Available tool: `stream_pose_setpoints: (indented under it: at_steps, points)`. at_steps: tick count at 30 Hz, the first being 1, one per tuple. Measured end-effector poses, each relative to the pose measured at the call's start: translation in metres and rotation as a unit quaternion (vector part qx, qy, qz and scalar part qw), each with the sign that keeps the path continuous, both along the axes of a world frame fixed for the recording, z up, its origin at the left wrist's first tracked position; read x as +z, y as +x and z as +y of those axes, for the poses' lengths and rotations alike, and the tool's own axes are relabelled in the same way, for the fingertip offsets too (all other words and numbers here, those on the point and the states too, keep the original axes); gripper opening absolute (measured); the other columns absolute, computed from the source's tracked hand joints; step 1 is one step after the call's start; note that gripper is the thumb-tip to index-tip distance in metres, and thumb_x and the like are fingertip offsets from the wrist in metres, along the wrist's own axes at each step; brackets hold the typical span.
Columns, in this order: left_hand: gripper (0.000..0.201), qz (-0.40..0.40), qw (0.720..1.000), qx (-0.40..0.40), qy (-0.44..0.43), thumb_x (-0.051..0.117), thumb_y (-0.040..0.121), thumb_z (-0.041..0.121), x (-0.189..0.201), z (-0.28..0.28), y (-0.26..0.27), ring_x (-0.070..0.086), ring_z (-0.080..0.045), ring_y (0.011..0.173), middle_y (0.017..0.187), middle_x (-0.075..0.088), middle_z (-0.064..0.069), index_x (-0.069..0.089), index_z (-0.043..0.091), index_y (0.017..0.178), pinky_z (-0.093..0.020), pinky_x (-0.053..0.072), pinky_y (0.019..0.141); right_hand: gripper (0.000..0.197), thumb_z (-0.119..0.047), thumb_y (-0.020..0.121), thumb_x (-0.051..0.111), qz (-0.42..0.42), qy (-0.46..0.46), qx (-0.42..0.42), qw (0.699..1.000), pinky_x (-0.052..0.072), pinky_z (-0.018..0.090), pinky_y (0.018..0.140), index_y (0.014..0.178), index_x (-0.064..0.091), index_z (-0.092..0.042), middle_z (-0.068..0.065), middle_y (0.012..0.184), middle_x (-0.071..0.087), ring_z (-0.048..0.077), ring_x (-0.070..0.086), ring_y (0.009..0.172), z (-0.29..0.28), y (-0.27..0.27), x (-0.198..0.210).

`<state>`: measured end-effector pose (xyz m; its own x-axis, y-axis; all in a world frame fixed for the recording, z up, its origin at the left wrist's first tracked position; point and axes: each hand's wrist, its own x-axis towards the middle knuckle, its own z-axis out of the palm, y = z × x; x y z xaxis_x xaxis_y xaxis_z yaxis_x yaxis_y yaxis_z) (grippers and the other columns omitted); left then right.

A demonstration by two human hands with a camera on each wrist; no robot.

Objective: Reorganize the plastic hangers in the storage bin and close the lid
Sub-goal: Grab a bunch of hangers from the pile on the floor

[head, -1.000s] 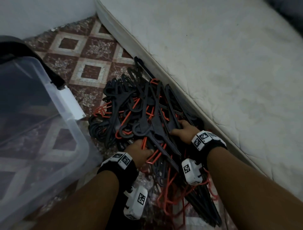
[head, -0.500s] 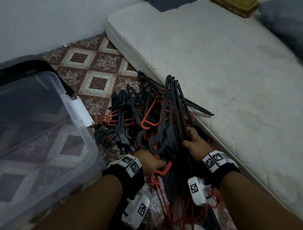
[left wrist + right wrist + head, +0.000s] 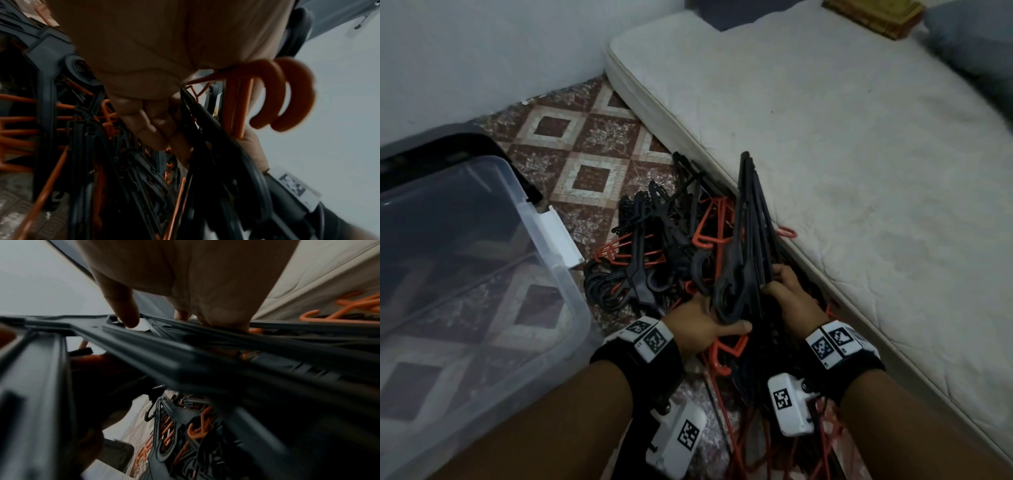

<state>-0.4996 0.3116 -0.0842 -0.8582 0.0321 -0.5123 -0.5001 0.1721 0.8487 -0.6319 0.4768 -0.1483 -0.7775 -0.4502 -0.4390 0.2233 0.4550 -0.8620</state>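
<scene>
A bundle of black hangers stands tilted upright above the floor pile. My right hand grips its arms from the right; the thumb and fingers curl over the black bars. My left hand curls round the hook end of the same bundle, with two orange hooks caught beside the palm. A tangled pile of black and orange hangers lies on the floor. The clear storage bin sits at the left, with its dark lid behind it.
A white mattress runs along the right, its edge touching the pile. Patterned brown floor tiles lie between bin and mattress. A grey wall stands behind. A white latch juts from the bin's rim toward the pile.
Both hands have lifted a bundle of black hangers out of the pile and tipped it upright. The head view has risen, showing more mattress and wall.
</scene>
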Motion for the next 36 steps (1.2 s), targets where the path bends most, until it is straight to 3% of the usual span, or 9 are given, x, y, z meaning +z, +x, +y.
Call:
stream_pose_setpoints:
  at_steps: [5, 7, 10, 13, 19, 21, 24, 31, 36]
  points:
    - [0.054, -0.022, 0.999, 0.019, -0.030, 0.075, 0.081, 0.042, 0.018, 0.001, -0.005, 0.061, -0.013, 0.110, 0.119, 0.065, 0.006, 0.057, 0.022, 0.129, -0.029, 0.046, 0.100, 0.033, -0.047, 0.071, 0.062, 0.006, -0.022, -0.015, 1.000, 0.051, 0.055, 0.091, 0.104, 0.058, -0.043, -0.001, 0.095, 0.073, 0.023, 0.069, 0.094, 0.003, 0.001, 0.012]
    - [0.010, -0.010, 0.993, -0.060, -0.103, 0.069, 0.088, 0.037, 0.036, 0.000, -0.004, 0.057, 0.007, 0.079, 0.088, 0.062, 0.015, 0.062, 0.032, 0.094, -0.006, 0.044, 0.073, 0.033, -0.049, 0.071, 0.059, 0.008, -0.017, -0.004, 1.000, 0.052, 0.054, 0.089, 0.104, 0.057, -0.045, -0.003, 0.093, 0.073, 0.020, 0.069, 0.091, 0.002, 0.003, 0.016]
    - [0.029, 0.012, 0.978, -0.149, -0.147, 0.061, 0.095, 0.026, 0.050, 0.003, -0.003, 0.042, 0.003, 0.044, 0.056, 0.046, 0.010, 0.052, 0.020, 0.069, -0.008, 0.030, 0.043, 0.033, -0.052, 0.070, 0.056, 0.009, -0.012, 0.016, 1.000, 0.054, 0.046, 0.083, 0.103, 0.055, -0.049, -0.008, 0.089, 0.073, 0.011, 0.069, 0.082, 0.000, 0.007, 0.022]
    - [0.019, 0.030, 0.967, -0.190, -0.168, 0.056, 0.098, 0.021, 0.066, 0.007, 0.002, 0.039, -0.009, 0.055, 0.073, 0.047, -0.006, 0.057, 0.002, 0.098, -0.020, 0.033, 0.052, 0.034, -0.053, 0.069, 0.055, -0.004, -0.022, 0.022, 1.000, 0.051, 0.040, 0.078, 0.103, 0.055, -0.049, -0.009, 0.087, 0.073, 0.010, 0.069, 0.081, 0.000, 0.013, 0.030]
    - [0.021, 0.081, 0.947, -0.219, -0.222, 0.056, 0.096, 0.025, 0.082, 0.014, 0.019, 0.047, -0.026, 0.069, 0.078, 0.047, -0.013, 0.042, 0.018, 0.082, -0.042, 0.044, 0.069, 0.042, -0.052, 0.068, 0.063, -0.062, -0.100, -0.043, 0.992, 0.055, 0.047, 0.083, 0.107, 0.063, -0.035, 0.011, 0.101, 0.072, 0.028, 0.070, 0.094, -0.011, 0.021, 0.042]
    - [0.027, 0.065, 0.944, -0.200, -0.253, 0.060, 0.093, 0.032, 0.085, 0.013, 0.022, 0.051, -0.028, 0.072, 0.082, 0.049, -0.010, 0.048, 0.014, 0.109, -0.044, 0.050, 0.070, 0.058, -0.064, 0.068, 0.067, -0.091, -0.118, -0.050, 0.988, 0.056, 0.050, 0.085, 0.115, 0.062, -0.031, 0.015, 0.105, 0.071, 0.033, 0.069, 0.099, -0.015, 0.022, 0.050]
    - [0.085, 0.060, 0.944, -0.173, -0.275, 0.065, 0.089, 0.033, 0.093, 0.008, 0.026, 0.056, -0.020, 0.075, 0.109, 0.058, -0.002, 0.008, 0.024, 0.152, -0.038, 0.053, 0.070, 0.070, -0.072, 0.065, 0.067, -0.096, -0.145, -0.043, 0.984, 0.053, 0.050, 0.089, 0.122, 0.061, -0.032, 0.010, 0.112, 0.070, 0.031, 0.066, 0.107, -0.022, 0.021, 0.067]
    - [0.101, 0.145, 0.916, -0.155, -0.341, 0.064, 0.089, 0.028, 0.124, -0.004, 0.042, 0.060, -0.024, 0.095, 0.142, 0.045, -0.004, -0.013, 0.026, 0.154, -0.038, 0.053, 0.078, 0.071, -0.066, 0.069, 0.053, -0.016, -0.189, -0.074, 0.979, 0.057, 0.032, 0.077, 0.118, 0.058, -0.014, 0.008, 0.103, 0.071, 0.027, 0.067, 0.097, -0.040, 0.034, 0.136]
    - [0.087, 0.249, 0.899, -0.133, -0.334, 0.061, 0.091, 0.034, 0.162, -0.028, 0.055, 0.062, -0.018, 0.093, 0.128, 0.057, -0.001, 0.002, 0.025, 0.154, -0.036, 0.053, 0.080, 0.056, -0.057, 0.080, 0.047, 0.080, -0.175, -0.036, 0.981, 0.052, 0.014, 0.056, 0.116, 0.052, -0.014, 0.008, 0.093, 0.068, 0.004, 0.070, 0.075, -0.057, 0.053, 0.206]
